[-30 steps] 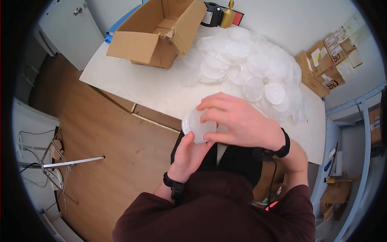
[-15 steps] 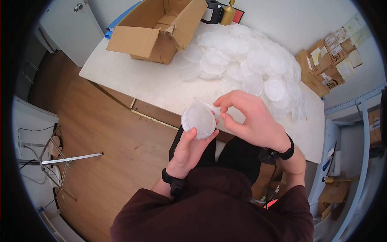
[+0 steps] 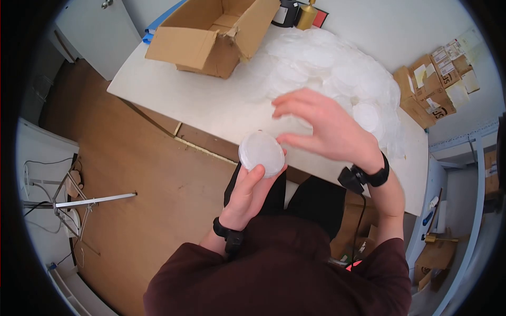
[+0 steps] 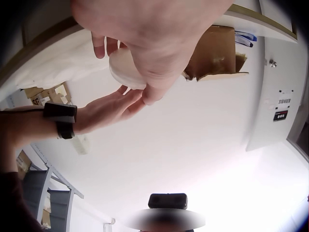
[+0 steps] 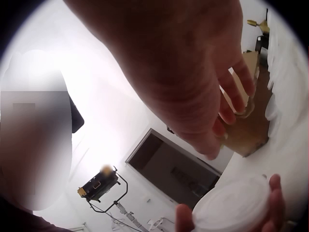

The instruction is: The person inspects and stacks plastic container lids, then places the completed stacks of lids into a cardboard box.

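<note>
A short stack of round translucent plastic lids [image 3: 262, 154] is gripped by my left hand [image 3: 245, 196], its thumb at the near rim and its fingers around the far side. Just right of the stack and above it, my right hand [image 3: 329, 129] has its fingers spread and bent loosely, with nothing between them. In the right wrist view the top lid [image 5: 232, 205] faces up below the right hand. Part of the stack hides behind the left hand [image 4: 157, 43] in the left wrist view.
A large heap of similar lids [image 3: 316, 58] covers the back right of the white table [image 3: 158, 84]. An opened cardboard box [image 3: 182, 47] stands at its back left. Behind are a black container [image 3: 285, 13] and a gold-coloured one [image 3: 305, 17]. Cartons [image 3: 427, 87] sit at the right.
Half a second ago the right hand pinched a thin lid beside the stack; now its fingers are spread and it has risen away. The left hand keeps its grip on the stack.
</note>
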A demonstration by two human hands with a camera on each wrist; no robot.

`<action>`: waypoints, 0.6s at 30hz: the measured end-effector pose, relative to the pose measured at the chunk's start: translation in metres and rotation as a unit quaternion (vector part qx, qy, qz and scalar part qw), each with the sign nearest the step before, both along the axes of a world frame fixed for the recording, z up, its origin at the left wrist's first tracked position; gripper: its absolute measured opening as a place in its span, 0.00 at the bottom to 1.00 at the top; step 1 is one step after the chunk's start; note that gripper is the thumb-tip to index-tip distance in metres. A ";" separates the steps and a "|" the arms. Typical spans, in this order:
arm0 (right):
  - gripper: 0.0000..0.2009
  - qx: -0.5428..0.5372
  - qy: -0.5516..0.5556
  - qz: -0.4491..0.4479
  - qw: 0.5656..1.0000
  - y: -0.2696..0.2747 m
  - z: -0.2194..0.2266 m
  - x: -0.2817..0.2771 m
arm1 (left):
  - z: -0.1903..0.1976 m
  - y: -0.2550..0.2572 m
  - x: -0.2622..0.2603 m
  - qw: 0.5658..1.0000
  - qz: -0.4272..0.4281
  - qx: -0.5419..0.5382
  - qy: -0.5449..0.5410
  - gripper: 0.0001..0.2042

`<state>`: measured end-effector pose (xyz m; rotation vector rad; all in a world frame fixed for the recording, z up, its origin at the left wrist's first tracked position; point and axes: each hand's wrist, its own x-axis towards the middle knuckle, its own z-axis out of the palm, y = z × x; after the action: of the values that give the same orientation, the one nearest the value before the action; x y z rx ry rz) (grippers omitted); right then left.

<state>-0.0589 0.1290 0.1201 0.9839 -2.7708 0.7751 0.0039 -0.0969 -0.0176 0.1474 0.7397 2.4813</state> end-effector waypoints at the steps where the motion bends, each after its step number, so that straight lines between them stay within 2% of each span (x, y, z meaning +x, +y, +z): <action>1: 0.17 -0.006 -0.046 0.033 0.998 -0.009 -0.001 0.019 | 0.001 0.001 0.001 1.000 0.014 -0.008 0.018 0.47; 4: 0.14 -0.020 -0.038 0.068 0.997 -0.023 -0.023 0.048 | 0.000 -0.001 0.006 1.000 0.018 -0.004 0.004 0.48; 5: 0.12 -0.029 -0.030 0.054 0.998 -0.023 -0.027 0.053 | 0.001 0.001 0.006 1.000 0.009 0.017 0.005 0.49; 6: 0.09 -0.039 -0.023 0.038 0.998 -0.023 -0.030 0.057 | 0.004 0.004 0.008 0.999 0.013 -0.040 0.029 0.53; 13: 0.06 -0.119 -0.120 -0.019 0.985 -0.011 -0.025 0.067 | -0.002 0.003 0.007 0.998 -0.012 -0.038 0.038 0.52; 15: 0.06 -0.150 -0.149 -0.027 0.977 -0.009 -0.025 0.067 | -0.002 0.002 0.006 1.000 -0.016 -0.005 0.001 0.50; 18: 0.06 -0.176 -0.145 -0.059 0.972 -0.008 -0.023 0.065 | -0.005 0.003 0.006 1.000 -0.009 -0.006 -0.006 0.50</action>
<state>0.0059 0.1214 0.0971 0.6779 -2.7401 1.4283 0.0096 -0.0943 -0.0225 0.1345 0.7451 2.4588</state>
